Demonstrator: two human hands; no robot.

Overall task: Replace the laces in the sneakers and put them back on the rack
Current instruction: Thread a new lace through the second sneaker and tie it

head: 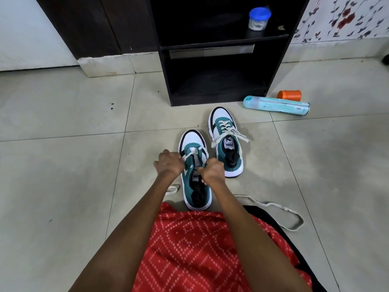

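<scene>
Closest to me, a red patterned cloth [189,249] covers my lap, and both my bare forearms reach out over it. On the pale tiled floor [63,165] to my right, just beside my lap, a loose lace [280,209] lies in a long flat loop. Another short bit of pale lace shows under my left forearm. Just past my lap stands the near sneaker [190,138], white, teal and black, with its toe pointing away from me. My left hand [168,163] is curled at its left side and pinches one end of the cream lace [190,154], which crosses only the lowest eyelets. My right hand [211,172] is closed in a fist over the tongue and right edge, with the other end of that lace running into it. A little farther on and to the right, close to the first shoe but not touching it, stands the far sneaker [220,116]. It is laced, its ends splay loose to both sides, and something dark like a sock is tucked inside it. Beyond the shoes is the rack [166,76], a black open shelf unit with a bare lower shelf. Its upper shelf holds a clear jar with a blue lid [259,18], and I cannot tell what the pale contents are. On the floor right of the rack a teal bottle [275,106] lies on its side, with an orange container [289,95] just behind it. Floral wallpaper [347,17] covers the far right wall, and a dark door frame [94,28] stands to the left.
</scene>
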